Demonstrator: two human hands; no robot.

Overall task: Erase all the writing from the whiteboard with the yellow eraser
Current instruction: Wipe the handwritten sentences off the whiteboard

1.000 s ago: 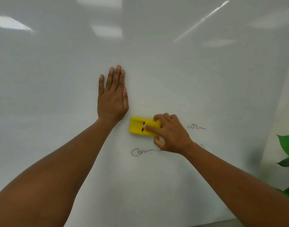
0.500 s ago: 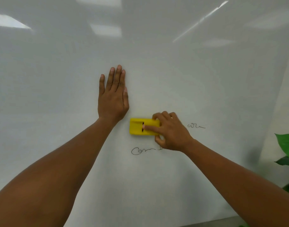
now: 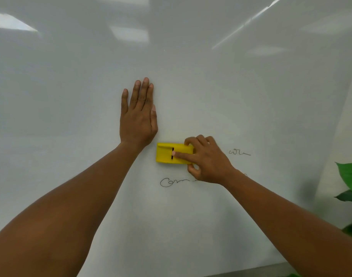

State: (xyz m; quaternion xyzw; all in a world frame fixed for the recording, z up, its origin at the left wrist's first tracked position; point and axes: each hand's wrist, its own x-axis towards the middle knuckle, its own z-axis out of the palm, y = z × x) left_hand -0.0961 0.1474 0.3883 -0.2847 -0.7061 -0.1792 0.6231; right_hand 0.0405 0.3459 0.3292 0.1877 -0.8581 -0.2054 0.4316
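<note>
Yellow eraser [image 3: 171, 155] with black slots, white whiteboard [image 3: 191, 86], black writing [image 3: 176, 182], green leaves [image 3: 349, 176]

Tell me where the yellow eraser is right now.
In the head view the yellow eraser lies flat against the whiteboard near centre, gripped by the right hand, just below the left hand.

two bare, sleeveless forearms

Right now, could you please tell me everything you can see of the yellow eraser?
The yellow eraser is a bright, plastic-looking rectangular block with two short dark slots on its back. It lies lengthwise, flat against the whiteboard, above one scribble. The right hand grips its right end, index finger stretched along its back. The left hand is apart from it.
</note>
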